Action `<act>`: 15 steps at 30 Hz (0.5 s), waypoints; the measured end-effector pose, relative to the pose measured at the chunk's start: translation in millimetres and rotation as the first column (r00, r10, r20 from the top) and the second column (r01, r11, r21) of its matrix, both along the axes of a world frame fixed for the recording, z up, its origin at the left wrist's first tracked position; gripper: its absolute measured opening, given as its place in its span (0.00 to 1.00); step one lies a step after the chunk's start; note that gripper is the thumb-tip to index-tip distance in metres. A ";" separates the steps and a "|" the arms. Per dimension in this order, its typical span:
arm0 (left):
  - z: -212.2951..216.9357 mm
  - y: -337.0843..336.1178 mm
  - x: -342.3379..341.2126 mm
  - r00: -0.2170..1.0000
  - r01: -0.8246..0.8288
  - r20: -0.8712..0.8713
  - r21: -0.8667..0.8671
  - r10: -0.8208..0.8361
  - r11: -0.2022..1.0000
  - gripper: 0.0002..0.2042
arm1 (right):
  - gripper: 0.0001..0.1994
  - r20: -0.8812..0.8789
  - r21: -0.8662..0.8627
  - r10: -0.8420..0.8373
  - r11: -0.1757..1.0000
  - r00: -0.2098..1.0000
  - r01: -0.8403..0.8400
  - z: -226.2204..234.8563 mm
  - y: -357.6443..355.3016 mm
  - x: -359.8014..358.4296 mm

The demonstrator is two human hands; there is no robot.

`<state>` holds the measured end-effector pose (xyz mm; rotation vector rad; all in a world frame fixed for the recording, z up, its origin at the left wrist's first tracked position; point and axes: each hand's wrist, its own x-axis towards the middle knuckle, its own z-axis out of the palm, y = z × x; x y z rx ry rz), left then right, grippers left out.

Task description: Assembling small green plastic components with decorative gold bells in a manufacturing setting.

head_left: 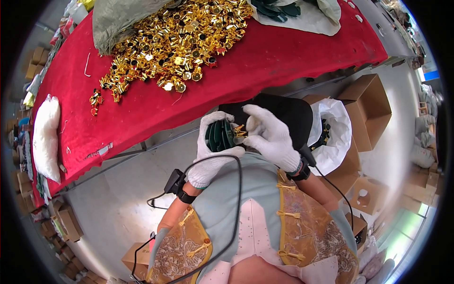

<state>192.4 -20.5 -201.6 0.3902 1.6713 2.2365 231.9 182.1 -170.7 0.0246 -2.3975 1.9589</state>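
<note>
My left hand [208, 150], in a white glove, grips a stack of dark green leaf-shaped pieces [219, 136] close to my chest. My right hand [268, 135], also white-gloved, pinches a small gold flower-shaped piece [239, 131] against the green stack. Both hands meet just below the edge of the red-covered table [142, 104]. A large heap of gold pieces [175, 42] lies on the red cloth above the hands.
A grey sack [120, 19] sits by the gold heap, and more green pieces lie on a white sheet [302, 16] at the table's far end. A white bag [331, 135] and open cardboard boxes [369, 106] stand to my right. A white bundle [46, 137] lies at left.
</note>
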 end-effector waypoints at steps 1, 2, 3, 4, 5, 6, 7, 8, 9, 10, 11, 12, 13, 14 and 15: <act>2.6 -1.8 1.0 0.997 0.017 0.071 0.082 -0.023 0.997 0.44 | 0.33 -0.126 0.226 0.045 0.974 0.991 -0.016 4.0 5.9 -1.1; 4.7 -3.0 1.5 0.989 0.029 0.140 0.164 -0.052 0.986 0.45 | 0.34 -0.230 0.442 0.108 0.897 0.967 0.006 6.3 9.2 -2.6; 6.0 -4.2 1.0 0.984 0.037 0.163 0.183 -0.068 0.982 0.45 | 0.35 -0.302 0.493 0.192 0.870 0.934 -0.020 6.8 9.8 -3.5; 6.9 -4.9 0.3 0.984 0.040 0.166 0.183 -0.071 0.982 0.45 | 0.36 -0.312 0.562 0.278 0.825 0.909 -0.060 6.6 10.0 -4.7; 7.3 -5.7 0.0 0.990 0.076 0.107 0.142 -0.091 0.987 0.46 | 0.32 -0.275 0.578 0.324 0.808 0.905 -0.114 5.5 7.0 -2.4; 7.0 -5.6 -1.3 0.992 0.098 0.065 0.097 -0.105 0.990 0.46 | 0.32 -0.293 0.569 0.303 0.817 0.907 -0.089 3.4 3.8 -1.6; 7.8 -6.9 0.6 0.988 0.117 0.090 0.083 -0.125 0.990 0.45 | 0.30 -0.297 0.577 0.288 0.814 0.910 -0.070 1.2 0.2 0.1; 7.5 -6.9 -0.8 0.987 0.120 0.092 0.082 -0.128 0.989 0.45 | 0.28 -0.331 0.570 0.258 0.822 0.907 -0.026 -1.1 -3.3 2.0; 7.6 -7.6 -2.3 0.990 0.129 -0.050 0.005 -0.129 0.992 0.44 | 0.19 -0.250 0.540 0.225 0.840 0.942 -0.057 -1.9 -5.9 6.8; 8.3 -8.9 -4.1 0.957 0.134 -0.249 -0.071 -0.147 0.989 0.44 | 0.19 -0.240 0.546 0.237 0.835 0.941 -0.071 -3.4 -8.0 8.9; 8.7 -10.0 -9.4 0.913 0.133 -0.370 -0.124 -0.171 0.983 0.41 | 0.15 -0.155 0.390 0.174 0.915 0.973 -0.102 -3.9 -8.3 11.1; 10.3 -12.1 -11.6 0.914 0.141 -0.365 -0.127 -0.179 0.982 0.41 | 0.10 -0.042 0.250 0.146 0.959 0.988 -0.131 -4.1 -7.7 12.7; 12.2 -14.1 -13.2 0.835 0.155 -0.485 -0.246 -0.260 0.957 0.40 | 0.09 0.291 -0.128 0.178 0.981 0.940 -0.146 -3.3 -2.6 12.9; 13.9 -15.5 -14.8 0.741 0.149 -0.577 -0.359 -0.345 0.921 0.38 | 0.13 0.508 -0.489 0.348 0.869 0.788 -0.068 -1.9 5.0 11.7; 14.2 -13.4 -15.1 0.695 0.134 -0.595 -0.445 -0.404 0.886 0.33 | 0.14 0.591 -0.610 0.427 0.791 0.684 0.034 -2.1 10.1 7.2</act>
